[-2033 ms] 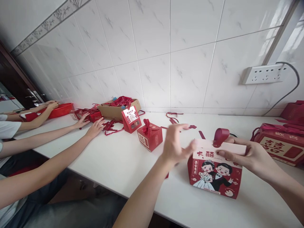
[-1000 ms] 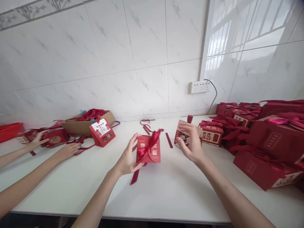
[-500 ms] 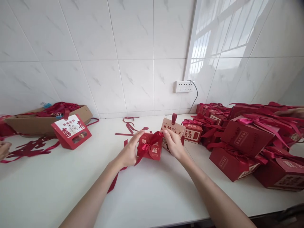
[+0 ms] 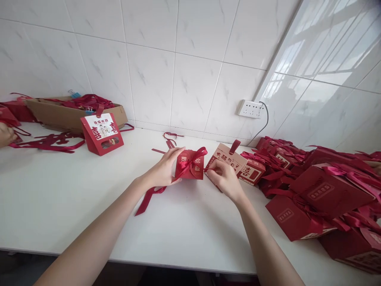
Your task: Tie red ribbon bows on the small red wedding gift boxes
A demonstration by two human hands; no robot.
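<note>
A small red gift box (image 4: 197,171) with pale lettering is tilted just above the white table. My left hand (image 4: 163,169) is closed around its left side. Across the box's top lies a dark red satin ribbon (image 4: 187,163) looped into a bow, and a long tail of it trails on the table below my left wrist. My right hand (image 4: 223,178) is pinched at the box's right, with a bit of red ribbon showing at the fingertips. Behind that hand stands a beige-and-red box (image 4: 228,158) with a strap handle, partly hidden.
Several ribboned red boxes (image 4: 318,190) are heaped at the right. On the left stand a window-front red box (image 4: 102,137) and a cardboard tray (image 4: 53,115) of ribbons, with loose ribbons before it. Another person's hand (image 4: 6,135) shows at the left edge. A power strip (image 4: 250,109) is on the wall.
My right hand has drawn away from the bow to the right, its fingers now pinched. A loop of the bow stands out more. The view has tilted and shifted.
</note>
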